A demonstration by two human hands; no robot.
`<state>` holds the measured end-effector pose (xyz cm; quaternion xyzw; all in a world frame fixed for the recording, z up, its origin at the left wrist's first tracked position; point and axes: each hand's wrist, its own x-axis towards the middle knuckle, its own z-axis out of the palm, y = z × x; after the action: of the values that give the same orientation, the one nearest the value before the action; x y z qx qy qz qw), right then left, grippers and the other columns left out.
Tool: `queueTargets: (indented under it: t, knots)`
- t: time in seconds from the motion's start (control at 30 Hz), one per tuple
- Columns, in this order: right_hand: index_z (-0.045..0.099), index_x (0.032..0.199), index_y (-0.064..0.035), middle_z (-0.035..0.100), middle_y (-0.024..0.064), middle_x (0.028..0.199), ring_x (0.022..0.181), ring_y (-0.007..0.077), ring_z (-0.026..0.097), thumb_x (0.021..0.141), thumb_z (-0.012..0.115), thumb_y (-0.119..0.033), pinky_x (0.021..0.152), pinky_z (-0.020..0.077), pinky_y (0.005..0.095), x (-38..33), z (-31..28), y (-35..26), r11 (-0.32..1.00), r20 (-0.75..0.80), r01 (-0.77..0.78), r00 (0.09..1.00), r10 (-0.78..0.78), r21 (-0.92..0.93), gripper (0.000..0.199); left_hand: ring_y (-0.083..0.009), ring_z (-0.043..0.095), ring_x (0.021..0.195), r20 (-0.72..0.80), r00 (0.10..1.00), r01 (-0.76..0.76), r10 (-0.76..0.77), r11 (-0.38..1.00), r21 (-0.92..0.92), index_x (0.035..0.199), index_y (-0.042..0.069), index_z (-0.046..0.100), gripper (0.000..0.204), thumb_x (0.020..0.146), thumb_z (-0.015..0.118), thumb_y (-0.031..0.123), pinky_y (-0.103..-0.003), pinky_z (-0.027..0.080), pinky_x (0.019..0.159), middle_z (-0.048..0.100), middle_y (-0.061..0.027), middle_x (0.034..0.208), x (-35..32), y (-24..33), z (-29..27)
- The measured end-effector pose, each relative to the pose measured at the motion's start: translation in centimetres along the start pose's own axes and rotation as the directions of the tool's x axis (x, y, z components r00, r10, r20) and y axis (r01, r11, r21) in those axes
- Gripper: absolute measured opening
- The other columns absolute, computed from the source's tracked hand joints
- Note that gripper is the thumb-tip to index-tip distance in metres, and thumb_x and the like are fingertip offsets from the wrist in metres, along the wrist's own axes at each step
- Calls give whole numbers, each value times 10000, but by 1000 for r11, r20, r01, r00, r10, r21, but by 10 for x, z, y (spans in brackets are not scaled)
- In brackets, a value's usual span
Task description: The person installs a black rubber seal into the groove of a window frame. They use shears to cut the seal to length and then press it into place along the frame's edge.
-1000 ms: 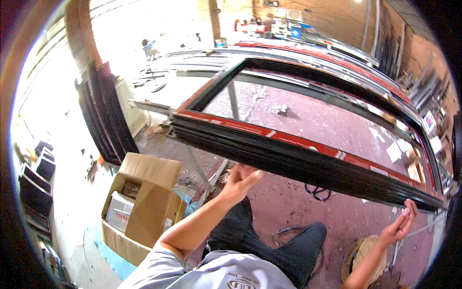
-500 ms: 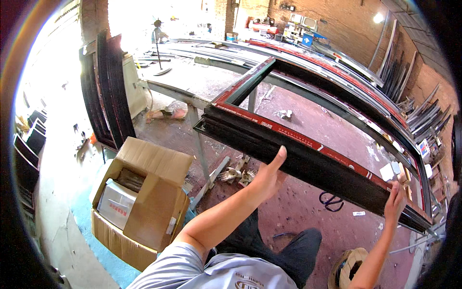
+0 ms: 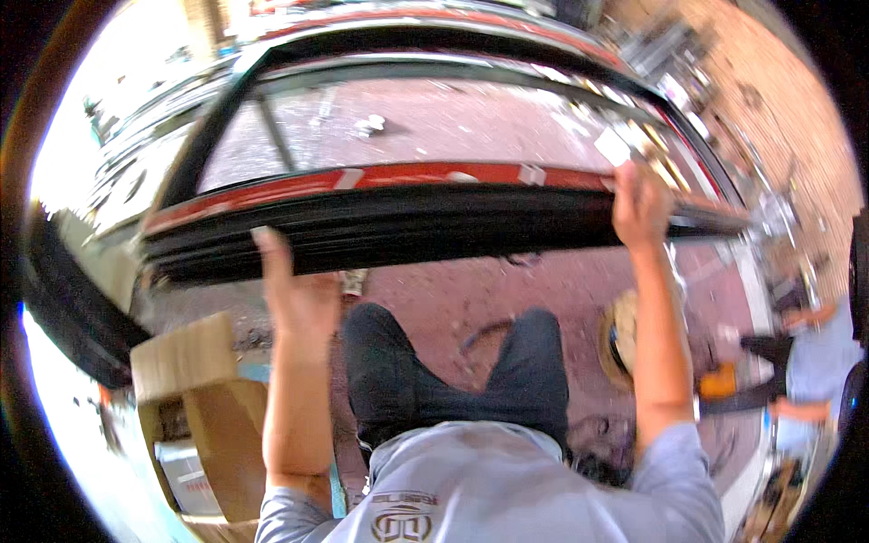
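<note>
**Hands on frame, workshop floor below**

Floor (image 3: 471, 299) is reddish, dusty, with bits of litter. Open cardboard box (image 3: 195, 407) sits lower left, dark profiles (image 3: 72, 308) stacked beside it. Another person (image 3: 810, 362) is at the right edge.

Frame (image 3: 407, 217): long, dark, red strip along its top face, pale tape patches on it. It runs level across the view in front of the person, above their knees; picture is motion-blurred.

Right hand (image 3: 641, 204): arm straight up, fingers clenched over the frame's near rail toward its right end. Left hand (image 3: 299, 294): raised, fingers spread, at the rail's underside, touching it at most, not wrapped round it.
</note>
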<state>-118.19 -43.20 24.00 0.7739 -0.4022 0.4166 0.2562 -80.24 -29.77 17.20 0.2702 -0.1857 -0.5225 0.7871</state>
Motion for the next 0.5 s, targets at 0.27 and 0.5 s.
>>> queueTargets:
  t: [0.27,0.5]
  knots:
    - [678,974,-50,676,104,961,918,290,634,903,569,-188,840,466,392,-19,-8,0,989,-133,134,983,-124,70,190,-307,436,1308,238,951,-199,196,980,-13,1420,113,419,712,886,579,557,-469,299,1126,471,-98,1418,7,-36,-33]
    - [618,1197,-71,511,137,1338,1197,342,488,831,628,-133,991,378,454,-184,-40,5,970,-82,-214,975,205,-119,371,-348,377,1349,250,955,-238,-160,94,967,1357,56,493,625,843,724,327,-467,256,1134,434,-146,1444,-2,-123,-174]
